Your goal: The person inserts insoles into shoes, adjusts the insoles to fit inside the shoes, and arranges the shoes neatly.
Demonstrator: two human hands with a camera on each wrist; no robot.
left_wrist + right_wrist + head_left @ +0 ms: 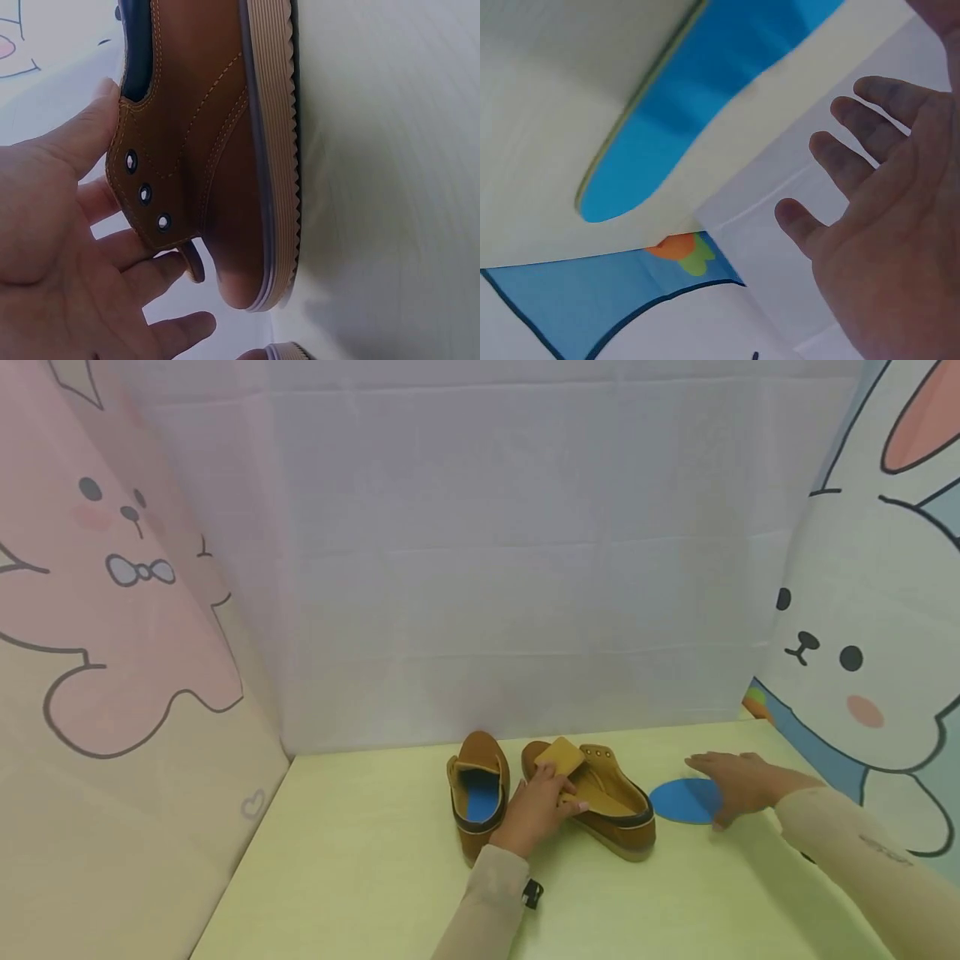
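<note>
Head view: left hand (pixel 536 810) gripping slanted brown shoe (pixel 626 839) on pale table (pixel 337 860), partly covering its opening; second brown shoe (pixel 482 750) standing just beside, blue lining (pixel 482 795) showing inside. Right hand (pixel 742 785) hovering near loose blue insole (pixel 682 802). White cloth (pixel 510 560) hanging behind.

Left wrist view: thumb and fingers pinching eyelet flap (pixel 169 176); stitched upper (pixel 199 60) meeting ribbed sole (pixel 276 150).

Right wrist view: fingers spreading relaxed; insole showing smooth face, thin yellowish edge.

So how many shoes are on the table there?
2. In the head view, one brown shoe is left of the left hand; the other shoe sits angled to the right, held by that hand. No others show.
</note>
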